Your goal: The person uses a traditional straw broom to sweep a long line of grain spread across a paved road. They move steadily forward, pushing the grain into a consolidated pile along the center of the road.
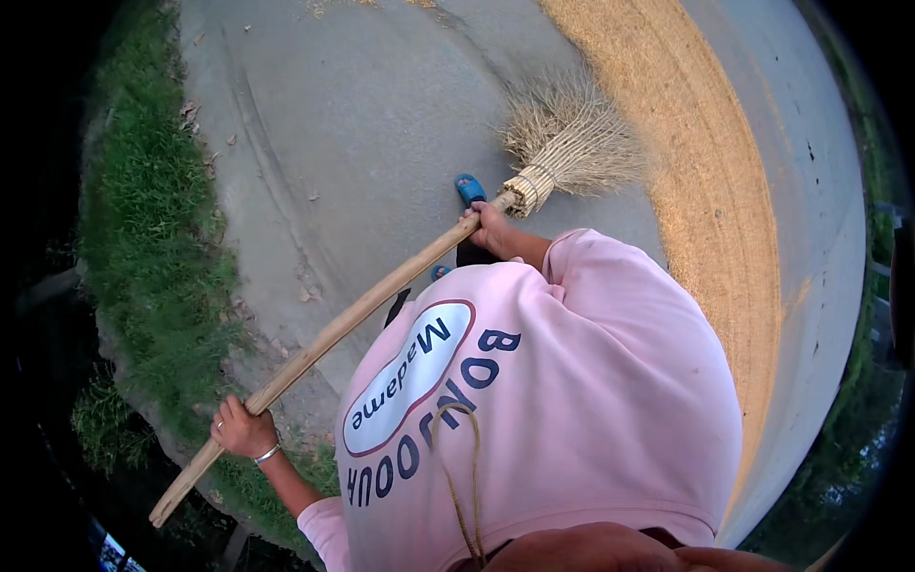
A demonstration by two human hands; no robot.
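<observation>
Head view: the left hand [243, 429] is closed around the lower end of a long wooden broom handle [334, 334], while the right hand [488, 227] is wrapped around it just below the bound straw head [567, 143]. The broom is held slanted across a pink shirt [543, 400]. Its bristles rest on the concrete path [362, 124], beside a band of spread grain [705, 162]. Grass [152, 229] borders the path on the left.

ground: grey concrete pavement [381, 124] | on it: wide curved band of golden grain [705, 162], scattered dry leaves [191, 114], 1 blue sandal [469, 188], broom bristles [572, 133] touching the surface | left edge: strip of grass [152, 238]
</observation>
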